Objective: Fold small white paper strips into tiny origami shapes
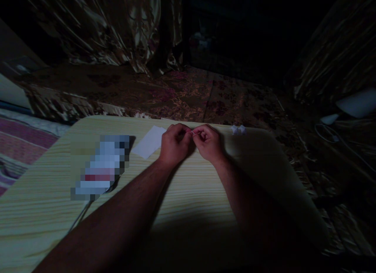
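Observation:
Near the far edge of the table, my left hand [177,143] and my right hand [208,141] meet with their fingertips pinched together. Between them shows a bit of white paper [192,132], tiny and mostly covered by the fingers. Just left of my left hand lies a flat white sheet of paper [149,142], its right end partly behind that hand. Two small white folded paper stars [238,129] sit side by side beyond my right hand.
A phone-like device with a blurred screen [101,167] stands tilted on the pale wooden table [188,202], a white cable [78,216] running from it. Behind are a patterned cloth-covered surface [173,91] and curtains [132,26]. A white lamp-like object [357,104] is at right.

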Available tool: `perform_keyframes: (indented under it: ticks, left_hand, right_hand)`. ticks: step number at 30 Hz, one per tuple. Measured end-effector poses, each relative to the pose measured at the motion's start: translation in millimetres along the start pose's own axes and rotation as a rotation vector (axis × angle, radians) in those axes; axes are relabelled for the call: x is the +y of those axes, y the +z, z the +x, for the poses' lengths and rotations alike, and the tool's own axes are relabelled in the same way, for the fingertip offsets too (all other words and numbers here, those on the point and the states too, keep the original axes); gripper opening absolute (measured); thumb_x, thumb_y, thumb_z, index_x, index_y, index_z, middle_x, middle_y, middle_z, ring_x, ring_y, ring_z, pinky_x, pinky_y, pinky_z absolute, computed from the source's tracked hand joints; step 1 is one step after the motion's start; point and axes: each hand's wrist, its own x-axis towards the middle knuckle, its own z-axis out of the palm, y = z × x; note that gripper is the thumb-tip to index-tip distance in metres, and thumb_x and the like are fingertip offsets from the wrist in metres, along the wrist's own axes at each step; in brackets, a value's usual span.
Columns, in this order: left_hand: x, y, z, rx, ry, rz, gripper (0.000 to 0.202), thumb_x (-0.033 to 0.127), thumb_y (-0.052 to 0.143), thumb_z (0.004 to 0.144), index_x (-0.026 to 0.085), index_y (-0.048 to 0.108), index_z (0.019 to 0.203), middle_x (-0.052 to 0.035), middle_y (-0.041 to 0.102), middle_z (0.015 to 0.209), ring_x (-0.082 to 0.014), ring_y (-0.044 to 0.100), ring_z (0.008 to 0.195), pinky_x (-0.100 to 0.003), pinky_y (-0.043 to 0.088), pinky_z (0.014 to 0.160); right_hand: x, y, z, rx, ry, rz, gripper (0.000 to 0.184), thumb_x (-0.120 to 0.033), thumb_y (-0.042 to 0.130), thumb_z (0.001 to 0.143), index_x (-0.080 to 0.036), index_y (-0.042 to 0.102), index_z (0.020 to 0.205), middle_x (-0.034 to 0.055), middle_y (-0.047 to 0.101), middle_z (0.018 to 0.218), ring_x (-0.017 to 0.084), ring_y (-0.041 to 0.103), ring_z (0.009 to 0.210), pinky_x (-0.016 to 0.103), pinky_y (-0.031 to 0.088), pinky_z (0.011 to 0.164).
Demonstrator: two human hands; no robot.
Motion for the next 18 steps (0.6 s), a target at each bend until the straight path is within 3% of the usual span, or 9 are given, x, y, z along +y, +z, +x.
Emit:
perform_keyframes:
  ticks: [5,8,13,18]
  left_hand:
    - [-5.9,3.3,3.1,0.015,-0.107,-0.189,0.009,0.028,0.060,0.079,0.019,0.059,0.079,0.0008,0.059,0.070,-0.0118,0.052,0.063,-0.022,0.041,0.060]
    - [-9.1,4.8,4.6,0.014,-0.158,-0.271,0.014,0.031,0.063,0.077,0.018,0.059,0.079,0.0003,0.059,0.071,-0.0112,0.053,0.063,-0.021,0.042,0.060]
    - [-10.4,4.6,5.7,-0.038,-0.225,-0.373,0.020,0.031,0.068,0.073,0.016,0.066,0.085,-0.0041,0.068,0.079,-0.0136,0.060,0.070,-0.025,0.049,0.068]
    - [-8.4,2.0,7.1,-0.029,-0.296,-0.385,0.019,0.032,0.072,0.070,0.015,0.069,0.079,-0.0043,0.069,0.074,-0.0136,0.061,0.066,-0.024,0.049,0.064]
  right_hand:
    - [2.0,-1.2,3.3,0.073,-0.070,-0.049,0.005,-0.019,0.059,0.077,-0.021,0.062,0.076,0.0034,0.062,0.091,0.016,0.057,0.089,0.029,0.046,0.078]
    - [4.9,-1.2,5.1,0.096,-0.092,-0.004,0.004,-0.018,0.060,0.078,-0.021,0.062,0.075,0.0046,0.064,0.096,0.017,0.058,0.096,0.032,0.045,0.088]
    - [6.0,0.2,5.4,0.043,-0.045,0.064,0.006,-0.021,0.059,0.080,-0.021,0.061,0.074,0.0029,0.067,0.089,0.016,0.061,0.090,0.032,0.047,0.085]
    - [7.5,1.3,4.7,0.035,0.075,0.140,0.009,-0.028,0.062,0.078,-0.020,0.063,0.074,0.0010,0.068,0.078,0.015,0.063,0.078,0.029,0.049,0.076]
